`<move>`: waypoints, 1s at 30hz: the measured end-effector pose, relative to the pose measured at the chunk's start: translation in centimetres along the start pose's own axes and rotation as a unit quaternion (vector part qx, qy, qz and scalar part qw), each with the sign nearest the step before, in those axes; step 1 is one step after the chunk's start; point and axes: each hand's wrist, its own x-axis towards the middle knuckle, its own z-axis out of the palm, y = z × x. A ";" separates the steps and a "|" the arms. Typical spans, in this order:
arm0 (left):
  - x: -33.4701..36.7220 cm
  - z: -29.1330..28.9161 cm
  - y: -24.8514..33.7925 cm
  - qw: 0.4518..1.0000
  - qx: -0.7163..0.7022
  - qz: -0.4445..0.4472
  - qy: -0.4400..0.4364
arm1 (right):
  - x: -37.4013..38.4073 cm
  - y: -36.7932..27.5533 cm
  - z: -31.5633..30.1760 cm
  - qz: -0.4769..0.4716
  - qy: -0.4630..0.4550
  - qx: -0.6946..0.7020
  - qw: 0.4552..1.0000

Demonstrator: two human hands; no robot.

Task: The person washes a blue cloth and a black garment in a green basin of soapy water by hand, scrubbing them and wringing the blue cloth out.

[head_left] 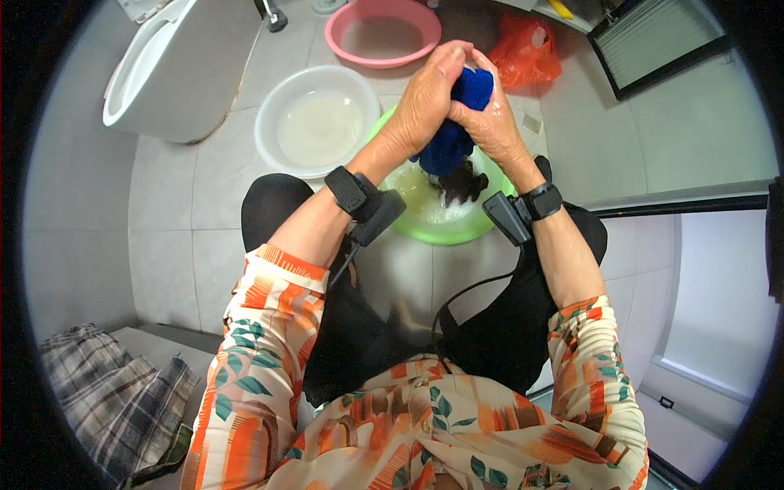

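Both my hands are closed on a wet blue cloth (445, 151), held up over a light green basin (447, 237). My left hand (429, 96) grips it from the left, and my right hand (495, 122) wraps it from the right. A bunched end of the cloth shows between the fingers, while the rest hangs down toward the basin. Inside the basin, a dark brown or black cloth (465, 183) lies in soapy water with white foam. Part of the basin is hidden behind my hands and the blue cloth.
A white basin (269, 135) of cloudy water stands left of the green one. Beyond are a pink basin (384, 63) with water and a red-orange plastic bag (527, 53). A toilet (184, 73) is at far left; plaid clothing (114, 400) lies at lower left.
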 end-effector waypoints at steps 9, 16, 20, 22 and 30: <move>-0.3 0.3 0.8 0.999 -0.032 -0.028 -0.002 | -0.2 -1.4 -0.2 0.036 0.012 -0.063 0.997; -0.5 -0.1 1.2 0.993 0.105 0.042 -0.029 | 0.0 -1.3 0.1 0.059 -0.047 0.048 0.996; 0.0 -0.3 1.0 0.971 0.210 0.114 -0.018 | 0.1 -1.8 0.0 0.138 -0.044 0.042 0.989; 0.4 -0.3 0.7 0.956 0.246 0.158 0.005 | -0.1 -1.0 -0.4 0.158 0.009 0.039 0.987; 0.8 -2.0 -2.3 0.995 0.040 -0.016 0.087 | 0.6 -2.1 -0.6 0.117 0.042 0.257 0.958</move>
